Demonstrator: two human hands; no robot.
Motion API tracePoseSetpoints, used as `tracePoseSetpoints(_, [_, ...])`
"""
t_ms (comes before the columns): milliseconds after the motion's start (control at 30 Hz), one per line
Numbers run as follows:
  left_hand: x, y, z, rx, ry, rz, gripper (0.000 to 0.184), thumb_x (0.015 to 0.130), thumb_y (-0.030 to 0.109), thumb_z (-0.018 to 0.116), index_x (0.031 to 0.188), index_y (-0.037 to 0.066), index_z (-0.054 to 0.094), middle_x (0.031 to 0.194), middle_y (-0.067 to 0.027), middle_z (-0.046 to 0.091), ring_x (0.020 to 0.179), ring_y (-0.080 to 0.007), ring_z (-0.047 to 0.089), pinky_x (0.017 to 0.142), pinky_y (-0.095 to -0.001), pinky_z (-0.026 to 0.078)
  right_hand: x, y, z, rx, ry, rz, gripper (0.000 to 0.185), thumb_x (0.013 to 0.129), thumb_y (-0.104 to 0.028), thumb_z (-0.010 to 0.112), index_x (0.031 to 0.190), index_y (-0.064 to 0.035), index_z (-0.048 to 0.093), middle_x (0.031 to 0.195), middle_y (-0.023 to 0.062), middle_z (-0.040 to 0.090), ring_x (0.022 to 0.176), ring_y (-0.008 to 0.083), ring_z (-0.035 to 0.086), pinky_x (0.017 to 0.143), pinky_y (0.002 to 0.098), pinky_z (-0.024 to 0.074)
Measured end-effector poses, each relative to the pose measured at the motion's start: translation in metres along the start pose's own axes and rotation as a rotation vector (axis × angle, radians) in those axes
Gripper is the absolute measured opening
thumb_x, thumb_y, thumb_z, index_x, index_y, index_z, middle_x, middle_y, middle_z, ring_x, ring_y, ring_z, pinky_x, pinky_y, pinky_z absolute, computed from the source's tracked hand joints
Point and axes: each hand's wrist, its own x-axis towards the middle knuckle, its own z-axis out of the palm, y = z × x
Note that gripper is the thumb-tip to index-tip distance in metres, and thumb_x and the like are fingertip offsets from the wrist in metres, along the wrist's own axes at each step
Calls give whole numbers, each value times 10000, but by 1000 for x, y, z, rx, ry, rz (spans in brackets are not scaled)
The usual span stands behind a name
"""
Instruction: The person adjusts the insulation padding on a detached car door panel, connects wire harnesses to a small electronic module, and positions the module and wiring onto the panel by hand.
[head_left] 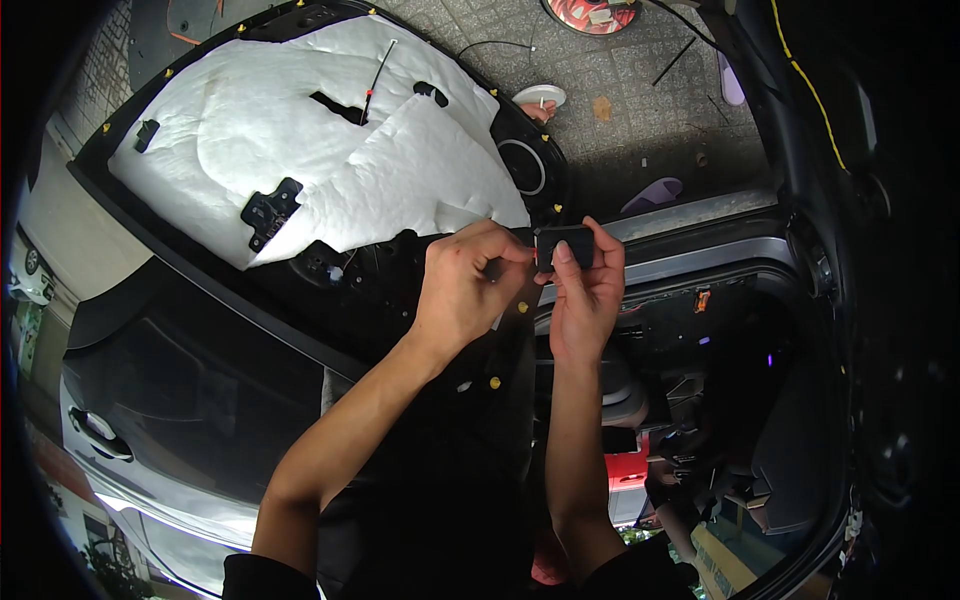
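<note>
While the black door panel (385,300) spreads from the middle out toward 11 o'clock, the car's dim interior (720,400) fills the area around 4 o'clock. White padding (290,130) covers much of the panel between 10 and 11 o'clock, and a round speaker-like part (521,168) sits between 12 and 1.

The right hand (583,300), at 3 o'clock, has its fingers closed around a small black box (577,240), thumb flat on the upper face and the others wrapped behind. The left hand (460,285), just left of centre, brings thumb and forefinger close together at the box's 9 o'clock end; I cannot tell whether they pinch something or merely touch it.

The box lies just off centre toward 2 o'clock, held above the panel's edge. It should handle as light and stiff, with a smooth casing that may slip a little; the long sides give the surest hold, leaving the ends free.

Smaller again, a yellow clip (495,383) shows at 6 o'clock. The box's underside is hidden by the right hand, shadow swallows much of the interior, and a speck of red by the left fingertips is perhaps a wire, too small to settle.
</note>
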Motion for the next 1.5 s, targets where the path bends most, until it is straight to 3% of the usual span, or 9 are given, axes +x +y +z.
tracePoseSetpoints(300, [0, 1, 2, 57, -25, -7, 87, 736, -50, 679, 809, -4, 686, 822, -83, 689, 753, -194, 689, 654, -271, 532, -1, -1, -5, -261, -4, -105, 442, 846, -26, 707, 1222, 6, 477, 1021, 97, 617, 831, 126, 629, 603, 236, 544])
tracePoseSetpoints(400, [1, 1, -2, -213, -113, -218, 70, 813, -57, 674, 865, -13, 689, 876, -55, 716, 814, -103, 674, 724, -236, 531, 3, -4, -12, -137, -26, 12, 424, 861, -27, 690, 1227, 1, 478, 1018, 90, 626, 827, 122, 628, 590, 237, 533])
tracePoseSetpoints(533, [2, -8, -5, -437, -174, -283, 104, 850, -70, 646, 946, -30, 660, 890, -83, 706, 848, -128, 667, 814, -255, 517, 6, 8, -25, 33, -132, 102, 405, 889, -44, 661, 1252, -31, 480, 1033, 78, 635, 829, 120, 613, 586, 251, 484])
tracePoseSetpoints(767, [-4, -29, 7, -753, -200, -383, 111, 861, -33, 668, 966, -32, 634, 889, -86, 686, 828, -128, 649, 803, -254, 512, 2, 19, -27, 174, -156, 158, 416, 910, -50, 636, 1287, -55, 460, 1061, 81, 630, 853, 123, 592, 647, 269, 461])
tracePoseSetpoints(1033, [-4, -36, 6, -792, -243, -368, 110, 855, -17, 679, 958, -40, 650, 884, -98, 686, 810, -154, 657, 780, -279, 528, 2, 12, -25, 188, -191, 192, 418, 911, -66, 642, 1287, -47, 461, 1021, 61, 612, 815, 116, 582, 640, 257, 460])
tracePoseSetpoints(1300, [-8, -17, 9, -836, -189, -363, 136, 881, -18, 644, 1012, -56, 641, 923, -97, 682, 791, -157, 649, 755, -289, 528, 0, 12, -24, 136, -248, 229, 456, 922, -77, 633, 1319, -82, 409, 1084, 61, 583, 894, 115, 557, 698, 280, 463])
tracePoseSetpoints(1500, [-13, -24, 13, -798, -199, -405, 74, 886, -21, 639, 951, -55, 641, 849, -83, 672, 750, -123, 630, 716, -259, 533, -10, 11, -28, 11, -247, 229, 449, 942, -80, 593, 1327, -102, 362, 1084, 91, 569, 919, 164, 580, 739, 349, 484])
